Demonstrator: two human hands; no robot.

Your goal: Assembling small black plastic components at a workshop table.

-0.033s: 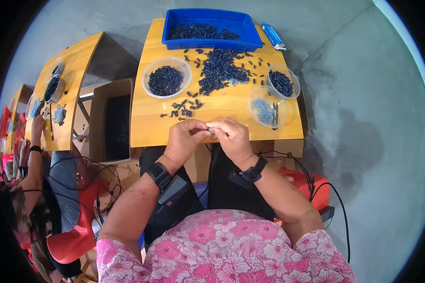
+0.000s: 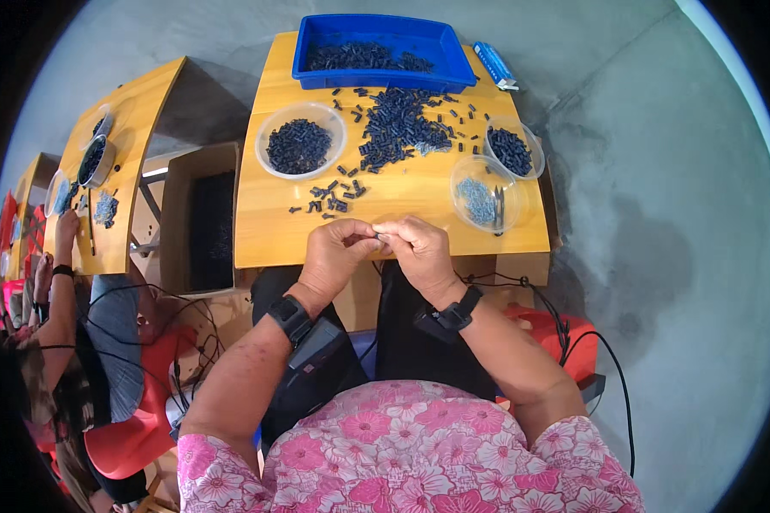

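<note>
My left hand (image 2: 334, 256) and my right hand (image 2: 422, 255) meet at the table's near edge, thumbs and fingertips pinched together. Between them shows a bit of a small dark piece (image 2: 377, 236), mostly covered by the fingers. Just beyond my left hand lie several loose small black tubular parts (image 2: 332, 200). A larger heap of black parts (image 2: 399, 128) spreads over the middle of the table (image 2: 274, 231). Past my right hand stands a clear round tub (image 2: 459, 209) holding small light-blue or grey pieces (image 2: 476, 202) and dark tweezers (image 2: 499, 208).
Two more clear tubs (image 2: 340, 120) (image 2: 535, 156) contain black parts. At the far edge sit a blue tray (image 2: 385, 84) and a blue-and-white box (image 2: 494, 67). An open carton (image 2: 175, 222) stands left of the table. Cables (image 2: 565, 329) hang at right. A co-worker's hand (image 2: 67, 229) is at the neighbouring table.
</note>
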